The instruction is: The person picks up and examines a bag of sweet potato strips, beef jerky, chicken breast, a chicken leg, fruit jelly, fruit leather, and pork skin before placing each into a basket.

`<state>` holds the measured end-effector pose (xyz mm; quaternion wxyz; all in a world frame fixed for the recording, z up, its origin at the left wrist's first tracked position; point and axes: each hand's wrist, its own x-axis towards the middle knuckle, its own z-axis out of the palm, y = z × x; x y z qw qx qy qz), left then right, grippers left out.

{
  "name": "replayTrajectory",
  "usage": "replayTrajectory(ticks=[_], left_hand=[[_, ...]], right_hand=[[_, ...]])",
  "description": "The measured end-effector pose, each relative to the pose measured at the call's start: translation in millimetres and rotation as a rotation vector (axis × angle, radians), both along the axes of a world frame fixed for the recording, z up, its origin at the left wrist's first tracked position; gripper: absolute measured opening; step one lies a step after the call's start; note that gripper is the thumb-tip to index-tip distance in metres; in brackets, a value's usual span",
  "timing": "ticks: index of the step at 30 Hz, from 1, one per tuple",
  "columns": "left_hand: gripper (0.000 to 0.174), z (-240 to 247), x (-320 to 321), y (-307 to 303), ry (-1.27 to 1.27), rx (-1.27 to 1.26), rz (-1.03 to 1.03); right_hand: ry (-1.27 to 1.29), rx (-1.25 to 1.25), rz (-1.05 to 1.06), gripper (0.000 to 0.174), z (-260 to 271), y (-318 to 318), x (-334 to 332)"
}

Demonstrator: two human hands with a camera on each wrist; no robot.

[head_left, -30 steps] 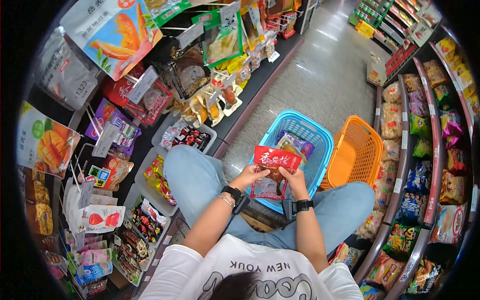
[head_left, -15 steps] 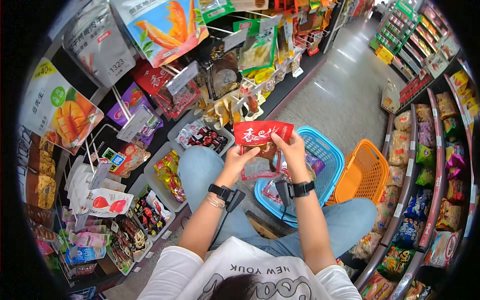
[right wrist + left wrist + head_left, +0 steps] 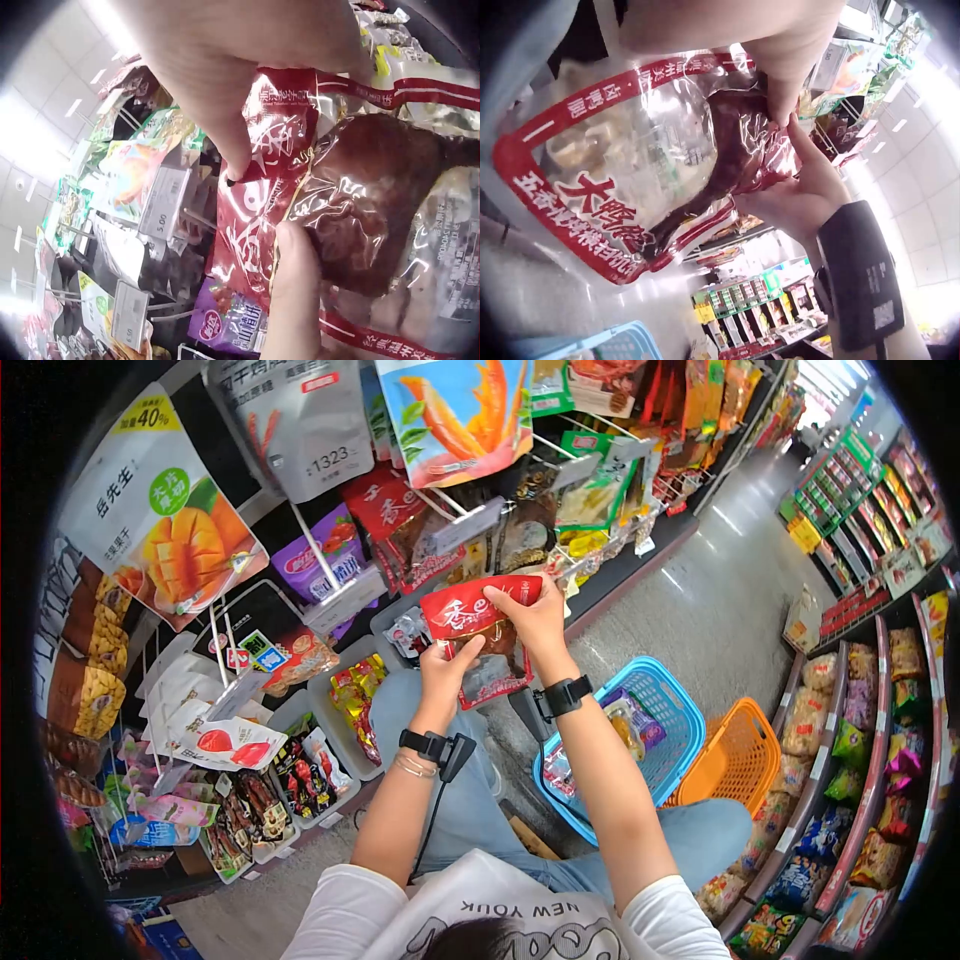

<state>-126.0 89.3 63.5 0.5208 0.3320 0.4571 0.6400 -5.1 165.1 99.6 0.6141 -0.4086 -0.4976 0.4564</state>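
Note:
Both hands hold a duck leg packet (image 3: 475, 610), with a red printed top and a clear red-edged lower part. The dark brown leg shows through the film in the left wrist view. My left hand (image 3: 437, 682) pinches the lower left edge, its thumb over the front. Higher up, my right hand (image 3: 540, 622) grips the right side, thumb lying across the red top. From the right wrist, the right hand (image 3: 214, 82) and the left thumb (image 3: 292, 292) press on the packet's face. Behind it hangs a similar red packet (image 3: 385, 505) on a rack hook.
A blue basket (image 3: 697, 735) with several packets inside stands at the right knee, beside an orange basket (image 3: 745, 745). Hooks with price tags (image 3: 345, 600) and hanging bags jut out on the left. Bins of small snacks (image 3: 355, 695) line the low shelf. Stocked shelves curve along the right.
Both hands have carried the packet from over the blue basket leftward and up to the hanging rack. The view has turned left, so the baskets appear lower. Both hands keep their hold.

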Motion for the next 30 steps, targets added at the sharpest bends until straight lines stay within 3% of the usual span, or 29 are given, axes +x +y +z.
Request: replayTrajectory(ticks=[5,12,16,22,30], left_hand=[[0.022,3,-17,18,0.021,0.068,0.039],[0.022,27,-36,43,0.104,0.130,0.061],[0.023,40,-39,48,0.289,0.179,0.064],[0.023,43,-37,55,0.250,0.162,0.118],[0.021,48,-38,57,0.244,0.138,0.164]], right_hand=[[-0.132,0.005,0.014,0.040,8,17,-19],[0.112,-0.044,0.097,0.034,32,38,-36],[0.178,0.007,0.059,0.030,38,42,-36],[0.137,0.130,0.066,0.026,44,52,-37],[0.151,0.093,0.092,0.020,40,58,-40]])
